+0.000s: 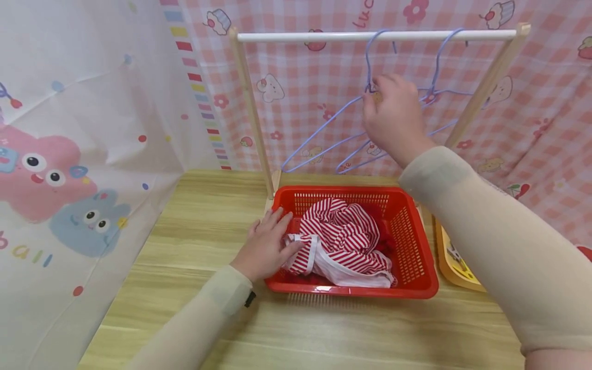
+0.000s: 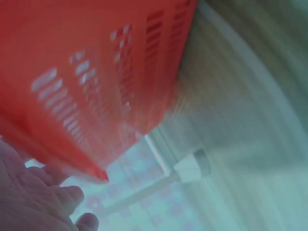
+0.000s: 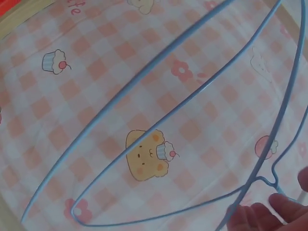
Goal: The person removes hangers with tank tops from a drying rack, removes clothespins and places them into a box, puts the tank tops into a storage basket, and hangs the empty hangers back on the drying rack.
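Note:
My right hand [image 1: 395, 113] is raised at the neck of a blue wire hanger [image 1: 319, 125], which hangs from a white rail. Thumb and fingers [image 3: 257, 216] are apart at the twisted wire, with a gap showing between them. A second blue hanger [image 1: 437, 69] hangs just to the right, partly behind this hand. My left hand [image 1: 267, 247] rests at the left rim of a red plastic basket [image 1: 351, 292], fingers loosely spread and thumb over the cloth inside. A red-and-white striped garment [image 1: 344, 231] lies crumpled in the basket, with darker red fabric [image 1: 386, 236] beside it.
The white rail [image 1: 305, 37] sits on wooden posts [image 1: 252, 108] behind the basket. A yellow tray [image 1: 446, 262] with small items stands right of the basket, partly hidden by my right sleeve. Patterned cloth [image 1: 296, 67] covers the back; the table [image 1: 171, 252] has a wood-grain top.

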Tool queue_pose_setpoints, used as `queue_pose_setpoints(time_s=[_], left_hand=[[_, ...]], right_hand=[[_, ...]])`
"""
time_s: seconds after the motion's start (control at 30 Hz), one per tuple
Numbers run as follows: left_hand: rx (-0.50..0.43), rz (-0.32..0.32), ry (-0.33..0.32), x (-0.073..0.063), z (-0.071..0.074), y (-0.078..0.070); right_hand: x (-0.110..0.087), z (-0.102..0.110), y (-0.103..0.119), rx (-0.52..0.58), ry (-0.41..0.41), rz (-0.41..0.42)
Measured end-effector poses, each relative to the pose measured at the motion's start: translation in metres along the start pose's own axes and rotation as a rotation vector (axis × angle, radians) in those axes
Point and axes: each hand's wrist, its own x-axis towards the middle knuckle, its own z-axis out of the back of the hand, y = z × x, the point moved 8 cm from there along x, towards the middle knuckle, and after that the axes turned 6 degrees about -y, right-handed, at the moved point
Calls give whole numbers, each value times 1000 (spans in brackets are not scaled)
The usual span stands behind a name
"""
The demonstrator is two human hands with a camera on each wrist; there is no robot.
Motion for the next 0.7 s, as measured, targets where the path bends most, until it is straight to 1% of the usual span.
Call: queue_pose_setpoints(time_s=[0.13, 0.2, 0.23, 0.33, 0.43, 0.57, 0.7], left_hand=[[25, 10, -3, 3, 8, 5], [36, 13, -2, 4, 11, 8], [41, 21, 1, 4, 12, 10], [60, 32, 2, 5, 15, 15], [70, 47, 4, 6, 18, 18], [96, 45, -4, 7, 22, 23], [131, 22, -29, 10, 28, 26]], right_hand=[[-18, 17, 5, 60, -135, 143], [-30, 24, 5, 77, -182, 200], [-37, 28, 5, 84, -203, 231], [-57, 36, -1, 90, -226, 264], [-75, 41, -11, 83, -227, 261], [-95, 45, -30, 61, -210, 214], [-110, 42, -53, 36, -151, 142]])
